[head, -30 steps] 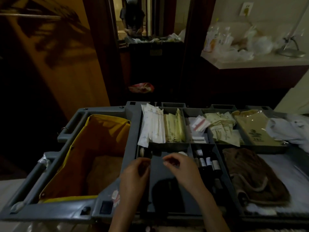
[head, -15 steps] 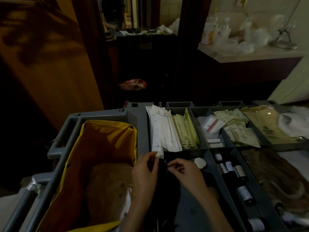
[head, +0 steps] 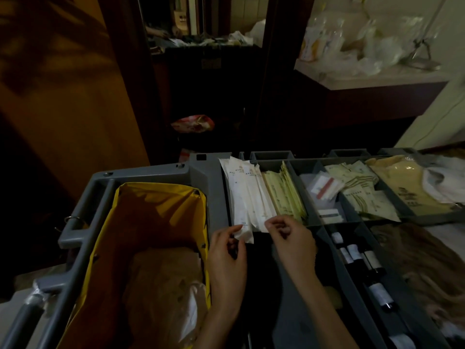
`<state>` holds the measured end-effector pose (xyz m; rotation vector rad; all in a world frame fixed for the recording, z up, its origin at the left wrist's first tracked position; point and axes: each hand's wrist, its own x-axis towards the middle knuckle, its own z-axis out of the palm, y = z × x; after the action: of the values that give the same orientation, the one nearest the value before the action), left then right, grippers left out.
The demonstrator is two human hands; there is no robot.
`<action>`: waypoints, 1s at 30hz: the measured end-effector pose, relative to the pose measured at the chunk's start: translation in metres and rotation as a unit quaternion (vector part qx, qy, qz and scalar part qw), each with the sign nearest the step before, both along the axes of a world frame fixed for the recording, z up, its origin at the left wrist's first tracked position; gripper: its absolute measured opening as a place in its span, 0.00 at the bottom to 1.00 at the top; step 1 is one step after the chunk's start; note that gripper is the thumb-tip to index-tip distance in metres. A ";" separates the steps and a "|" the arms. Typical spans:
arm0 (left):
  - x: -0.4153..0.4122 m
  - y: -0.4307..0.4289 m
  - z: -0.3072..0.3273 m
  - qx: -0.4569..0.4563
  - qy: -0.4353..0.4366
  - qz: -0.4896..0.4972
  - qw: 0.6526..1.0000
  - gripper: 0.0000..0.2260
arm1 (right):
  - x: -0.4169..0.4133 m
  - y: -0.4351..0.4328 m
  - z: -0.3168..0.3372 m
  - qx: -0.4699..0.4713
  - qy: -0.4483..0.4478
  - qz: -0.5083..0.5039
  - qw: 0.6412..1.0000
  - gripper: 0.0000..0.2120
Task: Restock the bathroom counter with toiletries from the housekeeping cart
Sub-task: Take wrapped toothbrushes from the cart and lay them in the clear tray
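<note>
Where the toiletries lie: in the divided grey top tray of the housekeeping cart (head: pixel 206 167), low in the head view.
Long white packets (head: pixel 251 195): stacked lengthwise in the far left compartment, their near ends sticking out over its front rim.
Left hand (head: pixel 226 253): thumb and fingers curled, pinching the near end of the leftmost packet (head: pixel 242 231), which lies with the stack in that compartment.
Right hand (head: pixel 293 239): fingers curled, the tips right at the near ends of the other white packets; I cannot tell if they grip one or only touch.
Hands to each other: close together but apart, both at the front rim of that compartment.
Pale green packets (head: pixel 285 195): standing on edge in the same compartment, just right of the white ones.
Small sachets (head: pixel 323 187): white with a red stripe, in the next compartment to the right.
Cream sachets (head: pixel 359 192): a loose pile further right.
Dark bottles (head: pixel 352 251): white-labelled, lying in a narrow near compartment right of the right hand.
Brown towel (head: pixel 415 258): folded, at the tray's right side.
Yellow bag (head: pixel 161 197): hanging open in the cart's left frame.
Bathroom counter (head: pixel 377 78): pale, upper right, well apart from the cart, with plastic-wrapped items on it; too blurred to name them.
</note>
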<state>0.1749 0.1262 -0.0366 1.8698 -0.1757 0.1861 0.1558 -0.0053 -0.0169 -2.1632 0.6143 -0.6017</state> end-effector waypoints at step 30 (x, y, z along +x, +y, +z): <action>0.000 0.002 0.008 -0.096 0.055 -0.012 0.994 0.11 | 0.033 -0.010 0.005 0.313 0.018 0.053 0.948 0.10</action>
<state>0.1750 0.1279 -0.0290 1.6808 -0.1002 0.0790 0.1886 -0.0150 -0.0120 -1.5953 0.6039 -0.2567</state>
